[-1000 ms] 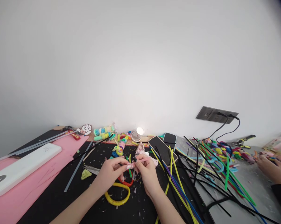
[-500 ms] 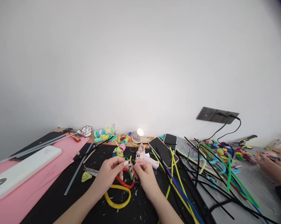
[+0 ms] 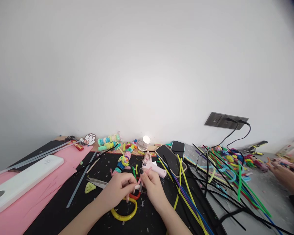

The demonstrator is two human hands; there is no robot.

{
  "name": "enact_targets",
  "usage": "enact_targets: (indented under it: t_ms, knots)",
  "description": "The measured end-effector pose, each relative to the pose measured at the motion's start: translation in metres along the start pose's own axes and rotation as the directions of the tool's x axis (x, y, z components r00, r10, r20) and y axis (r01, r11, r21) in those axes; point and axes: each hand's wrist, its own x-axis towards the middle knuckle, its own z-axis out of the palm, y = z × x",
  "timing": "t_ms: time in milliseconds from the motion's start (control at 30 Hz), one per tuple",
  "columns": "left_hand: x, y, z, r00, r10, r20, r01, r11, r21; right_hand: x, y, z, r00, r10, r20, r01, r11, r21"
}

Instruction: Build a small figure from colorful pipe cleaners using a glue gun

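Through the head camera I see one desk [image 3: 59, 205] pushed against the wall, black on the left and grey on the right, with its far edge serving as storage. Pink paper [image 3: 36, 200] covers the left end, with one white device [image 3: 27, 182] lying flat on it, likely parked there to stay off the working spot. On the right I find a sprawl of fuzzy stems [image 3: 193, 209] — too tangled for me to count — probably kept within easy reach. At the far right a co-worker's hand [image 3: 284, 176] is busy among small pieces.

Near the middle I have two hands. The right hand [image 3: 154, 187] has its fingers pinched on one thin pink strip [image 3: 139, 180]; the left hand [image 3: 119, 187] has narrowed fingers that seem to hold its near end — I judge the two grips steady it from both sides. The strip slants between them, above the scissors [image 3: 124, 217]: one pair, with one yellow loop and one red.

Beyond lie two phones [image 3: 171, 160], one pink glue gun [image 3: 158, 169] just past the right hand, one multicoloured figure [image 3: 124, 161] beyond the left, and one glowing cup [image 3: 143, 143], perhaps for light.
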Motion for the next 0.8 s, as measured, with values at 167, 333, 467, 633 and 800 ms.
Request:
enact_targets:
  t_ms: [167,333,467,633,800]
  knots:
    - [0.005,-0.002,-0.003,0.991,-0.014,-0.132,-0.015,0.976,-0.218,0.001,-0.001,0.001,0.996,0.049,-0.075,-0.033,0.979,0.2]
    - [0.005,0.006,-0.004,0.976,-0.014,-0.218,-0.026,0.984,-0.178,-0.001,-0.005,0.004,0.999,0.036,-0.018,-0.031,0.974,0.223]
    - [0.003,0.008,-0.005,0.963,-0.022,-0.269,-0.011,0.992,-0.123,-0.002,-0.005,0.003,1.0,0.028,0.015,-0.03,0.98,0.197]
    - [0.002,0.005,-0.009,0.948,-0.025,-0.318,-0.003,0.996,-0.089,-0.002,-0.011,-0.001,0.997,0.01,-0.072,0.0,0.99,0.141]
    - [0.0,0.009,-0.008,0.924,-0.079,-0.373,-0.005,0.975,-0.22,0.001,-0.014,-0.004,0.988,0.012,-0.155,0.011,0.99,0.144]
